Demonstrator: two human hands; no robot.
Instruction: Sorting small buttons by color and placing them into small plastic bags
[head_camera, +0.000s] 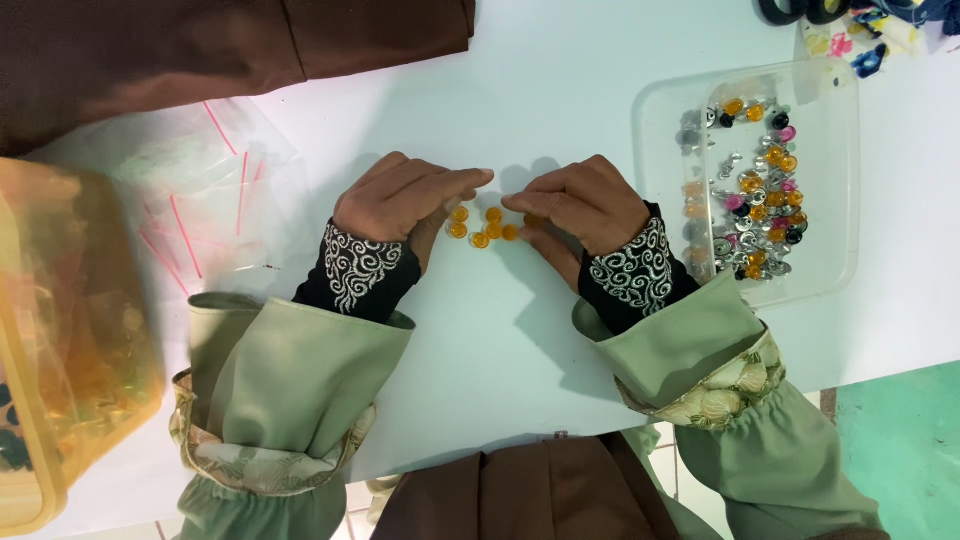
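Clear zip bags with pink seal strips lie at the left of the white table, beside a yellow tub. A clear tray of mixed beads sits right. Both hands, left and right, rest half-curled, fingertips touching small round amber beads clustered between them.

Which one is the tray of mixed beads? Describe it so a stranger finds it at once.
Start at the white table and look past the right hand toward the table's right side. There lies a clear, shallow, square plastic tray with rounded corners. Unlike the small all-orange cluster of beads between the hands, it holds beads of orange, pink, black and silver mixed.
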